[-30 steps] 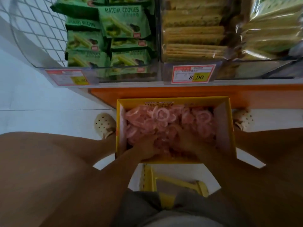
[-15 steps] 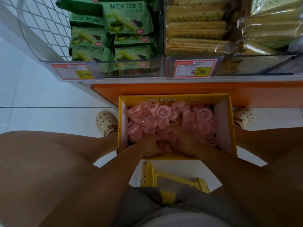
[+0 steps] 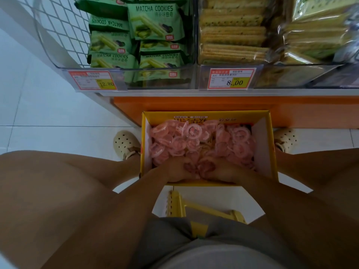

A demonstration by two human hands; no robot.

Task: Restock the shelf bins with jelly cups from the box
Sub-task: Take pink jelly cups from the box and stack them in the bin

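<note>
Fingers (image 3: pixel 181 165) of the left hand (image 3: pixel 172 171) and right hand (image 3: pixel 223 172) curl inward, cupping a heap of jelly cups (image 3: pixel 194 131) to lift many at once. Shelf bins (image 3: pixel 155 82), upper frame, hold matcha cookies (image 3: pixel 155 22) and crackers (image 3: pixel 231 32). Box (image 3: pixel 144 144), centre, holds the cups and stands on the floor (image 3: pixel 48 113) just below the bins, probably for easy reach.

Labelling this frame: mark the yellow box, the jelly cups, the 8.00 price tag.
yellow box (image 3: pixel 264 148): head view, right wall.
jelly cups (image 3: pixel 194 131): head view, top cup.
8.00 price tag (image 3: pixel 231 79): head view, centre.
</note>
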